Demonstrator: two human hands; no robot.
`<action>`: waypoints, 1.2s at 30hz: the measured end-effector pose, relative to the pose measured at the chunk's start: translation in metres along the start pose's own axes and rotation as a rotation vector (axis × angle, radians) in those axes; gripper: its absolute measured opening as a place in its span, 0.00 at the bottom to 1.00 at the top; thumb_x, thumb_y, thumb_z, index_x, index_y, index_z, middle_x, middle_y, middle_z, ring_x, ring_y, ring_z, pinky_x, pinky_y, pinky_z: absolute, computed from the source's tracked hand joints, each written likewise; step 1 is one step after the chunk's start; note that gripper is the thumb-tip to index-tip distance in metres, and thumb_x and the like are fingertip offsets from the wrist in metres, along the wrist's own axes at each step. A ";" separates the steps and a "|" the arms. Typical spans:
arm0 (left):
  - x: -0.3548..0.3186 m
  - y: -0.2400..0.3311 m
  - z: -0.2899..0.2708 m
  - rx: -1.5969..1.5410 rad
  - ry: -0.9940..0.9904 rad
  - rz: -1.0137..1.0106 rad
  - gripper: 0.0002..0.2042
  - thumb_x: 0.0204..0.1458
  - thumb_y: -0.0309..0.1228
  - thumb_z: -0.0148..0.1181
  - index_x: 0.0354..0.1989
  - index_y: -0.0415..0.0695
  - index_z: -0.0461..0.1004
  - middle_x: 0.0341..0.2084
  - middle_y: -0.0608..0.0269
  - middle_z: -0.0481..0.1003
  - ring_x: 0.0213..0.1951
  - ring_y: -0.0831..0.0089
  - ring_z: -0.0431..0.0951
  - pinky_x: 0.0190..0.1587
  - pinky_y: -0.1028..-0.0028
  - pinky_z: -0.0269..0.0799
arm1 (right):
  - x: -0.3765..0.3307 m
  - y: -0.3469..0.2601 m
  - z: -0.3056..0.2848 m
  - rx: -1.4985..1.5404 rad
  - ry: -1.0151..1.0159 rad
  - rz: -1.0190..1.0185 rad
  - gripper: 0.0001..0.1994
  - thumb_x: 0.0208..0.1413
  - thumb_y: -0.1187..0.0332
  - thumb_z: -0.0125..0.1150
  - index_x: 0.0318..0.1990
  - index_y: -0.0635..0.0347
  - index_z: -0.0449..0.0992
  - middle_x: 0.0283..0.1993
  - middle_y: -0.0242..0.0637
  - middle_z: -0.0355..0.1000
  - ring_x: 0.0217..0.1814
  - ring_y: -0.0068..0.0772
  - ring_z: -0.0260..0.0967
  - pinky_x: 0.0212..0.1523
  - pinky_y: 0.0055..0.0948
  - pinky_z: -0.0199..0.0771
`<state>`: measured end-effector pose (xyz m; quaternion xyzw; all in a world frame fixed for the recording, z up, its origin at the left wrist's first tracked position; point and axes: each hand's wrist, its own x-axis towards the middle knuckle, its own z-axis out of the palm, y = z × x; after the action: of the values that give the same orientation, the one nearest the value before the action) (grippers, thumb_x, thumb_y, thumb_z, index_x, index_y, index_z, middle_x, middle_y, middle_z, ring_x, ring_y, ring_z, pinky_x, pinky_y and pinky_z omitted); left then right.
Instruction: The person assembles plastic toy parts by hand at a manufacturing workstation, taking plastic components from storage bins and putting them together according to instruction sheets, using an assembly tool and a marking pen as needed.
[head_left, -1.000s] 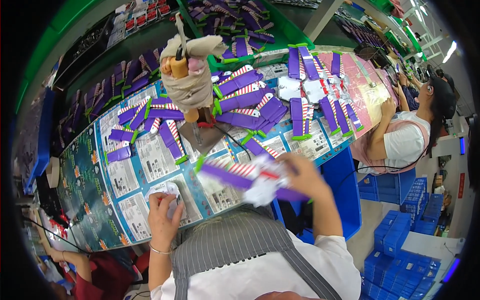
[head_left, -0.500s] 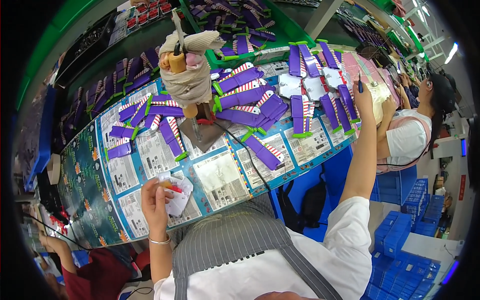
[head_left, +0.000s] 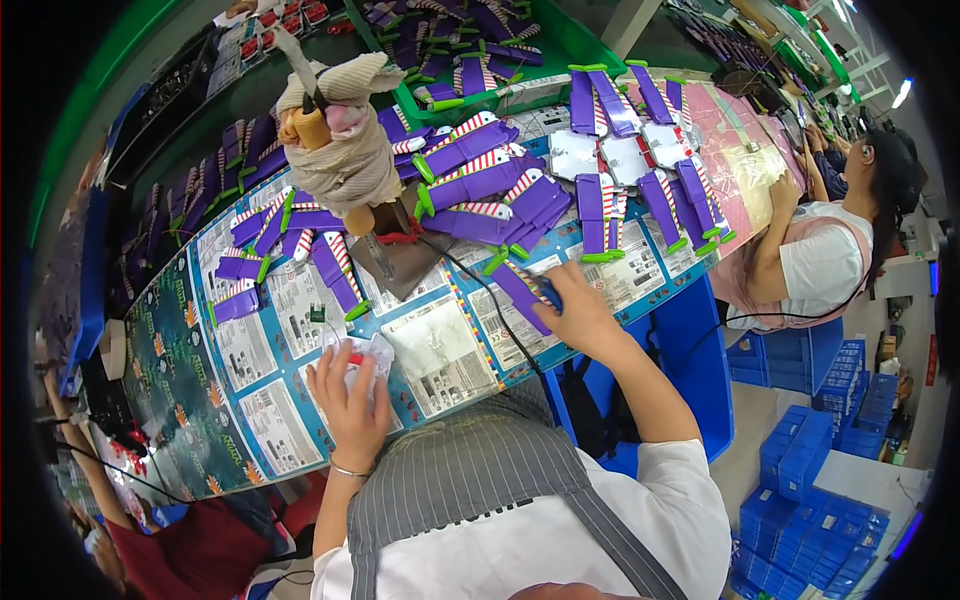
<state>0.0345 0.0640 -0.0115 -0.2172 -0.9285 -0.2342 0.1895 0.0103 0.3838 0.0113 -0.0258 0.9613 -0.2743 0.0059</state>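
Note:
My left hand (head_left: 350, 405) lies over a white plastic toy shell (head_left: 380, 350) with a bit of red on it, fingers apart and covering much of it. My right hand (head_left: 582, 315) is closed round a dark blue pen-like tool (head_left: 548, 292), partly hidden by the fingers. Under and beside that hand lies a purple toy piece (head_left: 515, 290) with a green end. A small green circuit board (head_left: 317, 313) sits just beyond my left hand. More purple pieces (head_left: 480, 180) with red-and-white striped edges are heaped farther back.
A cloth-wrapped upright tool stand (head_left: 345, 150) rises at the back, its black cable (head_left: 490, 290) crossing the table. Assembled white-and-purple toys (head_left: 625, 160) lie at right. A green bin (head_left: 545, 90) of purple pieces stands behind. A co-worker (head_left: 820, 240) sits at right.
My right hand has come from the far right, with the dark tool, down to the purple piece near the middle. My left hand has spread out over the white shell. The circuit board now shows.

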 end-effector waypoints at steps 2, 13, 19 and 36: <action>0.008 0.004 0.001 -0.190 -0.007 0.140 0.21 0.40 0.21 0.60 0.47 0.48 0.71 0.49 0.55 0.69 0.54 0.54 0.65 0.55 0.50 0.57 | -0.006 0.009 -0.001 0.261 0.036 0.063 0.13 0.46 0.73 0.58 0.40 0.61 0.66 0.39 0.41 0.63 0.42 0.38 0.65 0.41 0.31 0.66; 0.038 0.051 0.018 -1.032 -0.245 0.302 0.30 0.50 0.22 0.54 0.63 0.53 0.54 0.62 0.40 0.51 0.61 0.46 0.57 0.57 0.63 0.61 | -0.037 -0.049 0.019 1.087 -0.316 -0.229 0.18 0.54 0.65 0.58 0.49 0.64 0.64 0.45 0.35 0.64 0.50 0.25 0.60 0.50 0.28 0.61; 0.025 0.049 -0.007 -1.432 -0.485 -0.256 0.29 0.54 0.32 0.51 0.64 0.38 0.49 0.65 0.49 0.44 0.67 0.59 0.45 0.64 0.62 0.47 | -0.025 -0.094 0.034 0.913 -0.382 -0.136 0.15 0.54 0.62 0.58 0.44 0.61 0.67 0.39 0.37 0.68 0.42 0.29 0.66 0.43 0.27 0.65; -0.001 -0.013 -0.026 -0.891 -0.125 -0.444 0.16 0.51 0.28 0.54 0.49 0.38 0.69 0.41 0.58 0.73 0.42 0.68 0.72 0.42 0.74 0.67 | 0.004 -0.092 0.028 0.931 -0.498 -0.501 0.13 0.48 0.71 0.61 0.43 0.58 0.72 0.38 0.35 0.66 0.44 0.33 0.66 0.44 0.30 0.64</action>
<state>0.0356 0.0396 0.0051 -0.0878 -0.7716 -0.6292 -0.0318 0.0113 0.2908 0.0366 -0.3109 0.6738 -0.6465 0.1776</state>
